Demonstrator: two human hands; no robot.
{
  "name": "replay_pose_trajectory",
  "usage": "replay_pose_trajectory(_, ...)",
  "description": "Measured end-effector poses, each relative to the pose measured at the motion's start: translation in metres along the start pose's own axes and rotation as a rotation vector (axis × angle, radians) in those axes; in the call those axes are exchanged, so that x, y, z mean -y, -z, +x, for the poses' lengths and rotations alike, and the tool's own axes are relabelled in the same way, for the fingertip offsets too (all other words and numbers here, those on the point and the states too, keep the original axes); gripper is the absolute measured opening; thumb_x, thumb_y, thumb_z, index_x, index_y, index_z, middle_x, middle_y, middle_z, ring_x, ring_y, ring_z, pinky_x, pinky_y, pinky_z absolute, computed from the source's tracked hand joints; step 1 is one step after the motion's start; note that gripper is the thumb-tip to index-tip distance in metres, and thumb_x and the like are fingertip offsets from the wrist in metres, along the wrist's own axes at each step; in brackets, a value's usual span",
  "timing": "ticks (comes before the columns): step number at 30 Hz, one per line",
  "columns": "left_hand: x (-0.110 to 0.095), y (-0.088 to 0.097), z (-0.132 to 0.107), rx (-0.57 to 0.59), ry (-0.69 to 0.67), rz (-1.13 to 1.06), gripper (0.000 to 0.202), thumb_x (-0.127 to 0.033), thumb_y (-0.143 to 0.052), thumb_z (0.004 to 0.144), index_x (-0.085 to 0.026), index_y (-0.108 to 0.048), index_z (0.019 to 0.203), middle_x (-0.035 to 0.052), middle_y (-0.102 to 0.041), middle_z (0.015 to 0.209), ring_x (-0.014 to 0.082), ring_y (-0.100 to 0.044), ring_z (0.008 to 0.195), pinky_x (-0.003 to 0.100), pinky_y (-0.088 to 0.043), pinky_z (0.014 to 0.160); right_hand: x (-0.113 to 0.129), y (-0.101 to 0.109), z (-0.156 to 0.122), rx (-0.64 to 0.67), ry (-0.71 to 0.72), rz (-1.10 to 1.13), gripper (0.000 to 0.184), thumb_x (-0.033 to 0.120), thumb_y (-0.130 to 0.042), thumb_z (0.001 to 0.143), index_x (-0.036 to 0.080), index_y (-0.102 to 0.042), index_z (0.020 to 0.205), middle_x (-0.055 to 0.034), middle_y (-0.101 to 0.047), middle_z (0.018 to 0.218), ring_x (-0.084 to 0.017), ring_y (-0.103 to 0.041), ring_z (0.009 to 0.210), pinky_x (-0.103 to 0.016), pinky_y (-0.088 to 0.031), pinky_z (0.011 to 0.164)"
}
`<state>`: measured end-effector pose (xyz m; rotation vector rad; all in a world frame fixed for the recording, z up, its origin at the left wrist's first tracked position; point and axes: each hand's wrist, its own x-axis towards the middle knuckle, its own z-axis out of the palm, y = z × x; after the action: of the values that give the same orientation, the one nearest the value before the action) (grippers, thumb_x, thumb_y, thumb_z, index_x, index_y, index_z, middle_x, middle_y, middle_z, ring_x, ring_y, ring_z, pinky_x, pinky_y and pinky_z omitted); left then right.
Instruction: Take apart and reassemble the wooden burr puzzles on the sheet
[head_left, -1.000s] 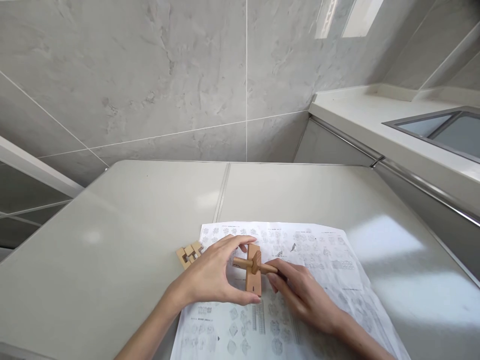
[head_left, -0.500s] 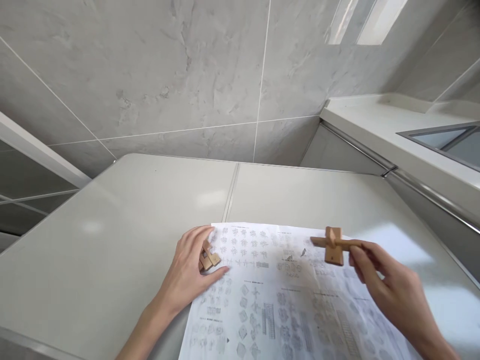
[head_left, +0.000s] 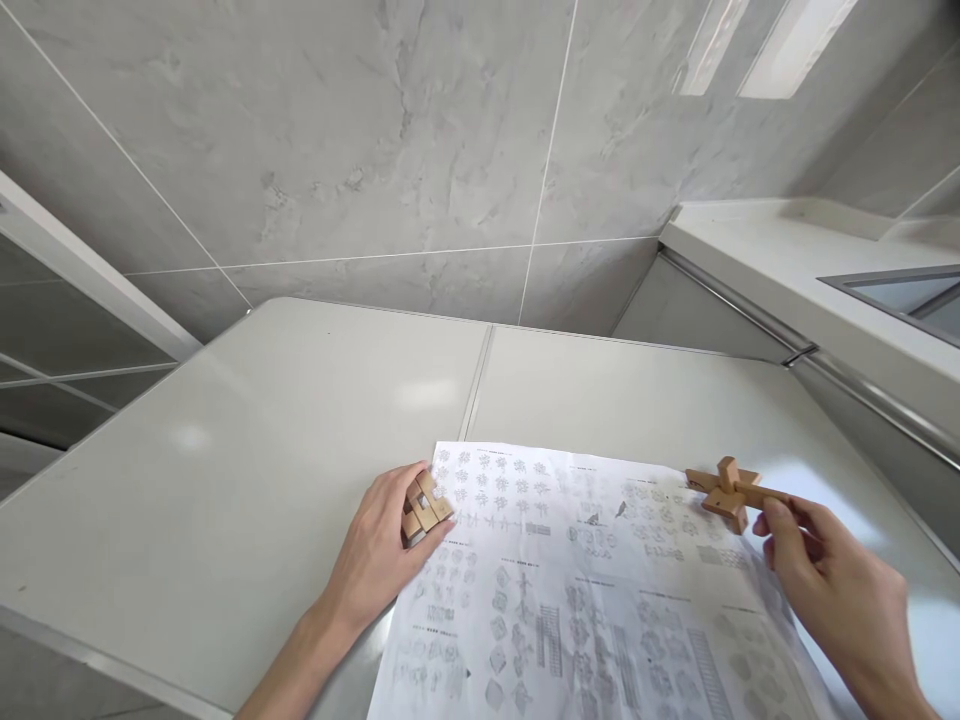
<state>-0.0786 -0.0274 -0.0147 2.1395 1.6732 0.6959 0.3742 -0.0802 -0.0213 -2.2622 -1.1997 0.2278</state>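
In my right hand [head_left: 832, 575] is a partly joined wooden burr puzzle [head_left: 727, 495], pinched between thumb and fingers by one long bar. Its crossed pieces point to the left, above the right side of the printed sheet [head_left: 555, 560]. My left hand [head_left: 382, 545] curls round some notched wooden puzzle pieces [head_left: 427, 508] at the sheet's upper left edge. Part of these pieces is hidden behind the fingers. Rows of small puzzle drawings cover the sheet, which has creases and two small dark marks or holes near its middle.
The sheet lies on a pale folding table [head_left: 337, 400] with a seam [head_left: 478, 385] across it. Behind stands a grey tiled wall [head_left: 337, 150]. A white ledge [head_left: 795, 250] with a metal rail below it runs along the right, and a white frame [head_left: 90, 265] is at the left.
My right hand has moved right with the burr puzzle, which has turned so its crossed pieces show from another angle. More of the pieces in my left hand shows. The whole view has shifted slightly.
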Motion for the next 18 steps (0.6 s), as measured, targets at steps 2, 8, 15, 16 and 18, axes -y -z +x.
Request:
replay_pose_trajectory(2, 0.001, 0.001, 0.0, -0.017, 0.0, 0.013, 0.056, -0.042, -0.073, 0.098, -0.034, -0.049, 0.148, 0.0081, -0.067, 0.137, 0.0326, -0.068, 0.122, 0.048, -0.059, 0.101, -0.002, -0.001, -0.001, 0.0, -0.012, 0.014, 0.034, 0.057, -0.05, 0.095, 0.028, -0.068, 0.098, -0.0057, -0.08, 0.079, -0.036, -0.082, 0.086, -0.042, -0.053, 0.077)
replay_pose_trajectory(8, 0.001, 0.002, 0.001, -0.042, 0.027, 0.035, 0.054, -0.045, -0.077, 0.095, -0.032, -0.052, 0.141, 0.008, -0.067, 0.136, 0.0332, -0.066, 0.124, 0.048, -0.058, 0.103, -0.011, -0.004, -0.005, -0.014, -0.042, 0.048, 0.037, 0.06, -0.054, 0.093, 0.028, -0.071, 0.102, -0.005, -0.082, 0.084, -0.037, -0.082, 0.087, -0.046, -0.057, 0.078)
replay_pose_trajectory(15, 0.005, 0.003, 0.001, -0.051, 0.083, 0.064, 0.06, -0.053, -0.078, 0.093, -0.032, -0.051, 0.141, 0.0089, -0.067, 0.135, 0.0346, -0.067, 0.124, 0.05, -0.06, 0.1, -0.02, -0.008, -0.012, -0.021, -0.023, 0.078, 0.042, 0.064, -0.055, 0.092, 0.028, -0.071, 0.105, -0.0067, -0.081, 0.085, -0.038, -0.08, 0.088, -0.046, -0.058, 0.071)
replay_pose_trajectory(16, 0.006, 0.002, 0.001, -0.051, 0.079, 0.066, 0.059, -0.054, -0.077, 0.093, -0.032, -0.051, 0.142, 0.0089, -0.068, 0.134, 0.0342, -0.067, 0.123, 0.05, -0.06, 0.1, -0.021, -0.008, -0.013, -0.016, -0.023, 0.073, 0.042, 0.064, -0.055, 0.092, 0.028, -0.071, 0.107, -0.0068, -0.081, 0.084, -0.038, -0.08, 0.088, -0.046, -0.058, 0.071)
replay_pose_trajectory(18, 0.008, 0.001, 0.001, -0.052, 0.072, 0.066, 0.059, -0.054, -0.077, 0.094, -0.032, -0.051, 0.142, 0.0086, -0.068, 0.134, 0.0335, -0.068, 0.122, 0.049, -0.061, 0.099, -0.022, -0.007, -0.016, -0.006, -0.019, 0.069, 0.043, 0.064, -0.055, 0.092, 0.028, -0.069, 0.11, -0.0064, -0.081, 0.085, -0.037, -0.079, 0.087, -0.045, -0.058, 0.071)
